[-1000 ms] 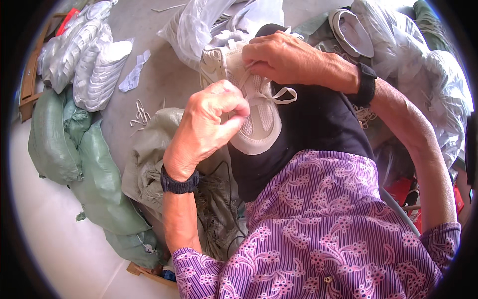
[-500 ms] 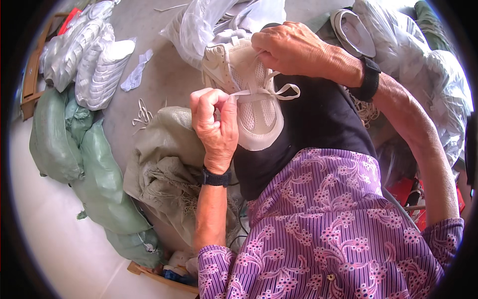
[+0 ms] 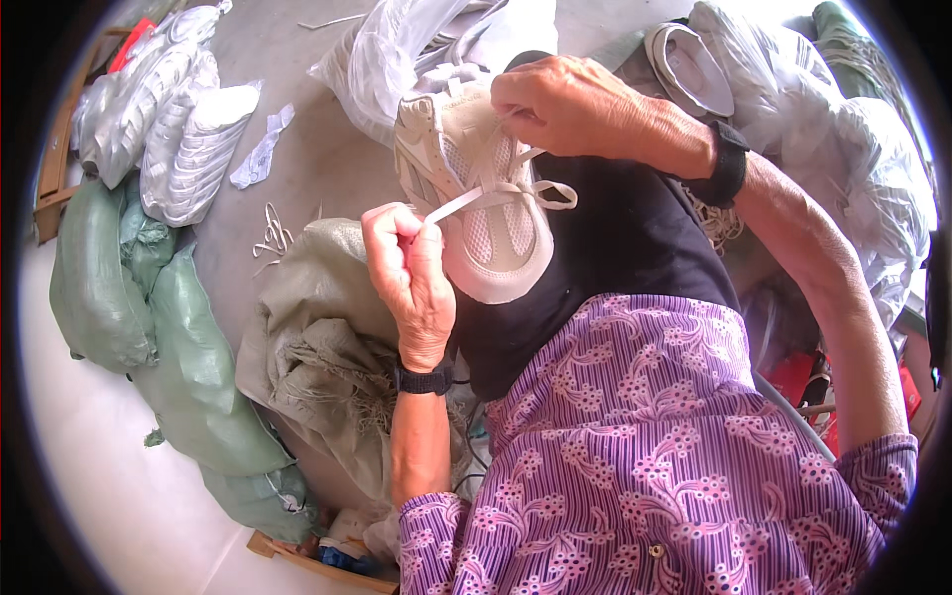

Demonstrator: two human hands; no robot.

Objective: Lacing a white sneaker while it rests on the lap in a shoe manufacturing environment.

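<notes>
A cream and white shoe upper (image 3: pixel 491 243) lies over my dark-clad lap, its toe pointing toward me. Threaded across it is a flat white shoelace (image 3: pixel 458 203), one end pinched between the thumb and fingers of my left hand (image 3: pixel 415 278), which pulls it taut to the left. A loose loop of lace curls out on the right side of the shoe. My right hand (image 3: pixel 570 104) is closed at the shoe's upper right, near the tongue; its fingertips are turned away, and what they grip is mostly hidden.
Stacked white shoe parts (image 3: pixel 203 154) lie at the far left above green sacks (image 3: pixel 198 347). Beside my left forearm is a crumpled beige sack (image 3: pixel 317 297). Clear plastic bags (image 3: pixel 382 64) sit behind the shoe, and stuffed white bags (image 3: pixel 853 169) at the right. Loose laces (image 3: pixel 273 236) lie on the floor.
My left hand has drawn leftward and slightly down, stretching a longer run of lace out from the shoe. The loop on the right has got narrower. My right hand stays near the tongue.
</notes>
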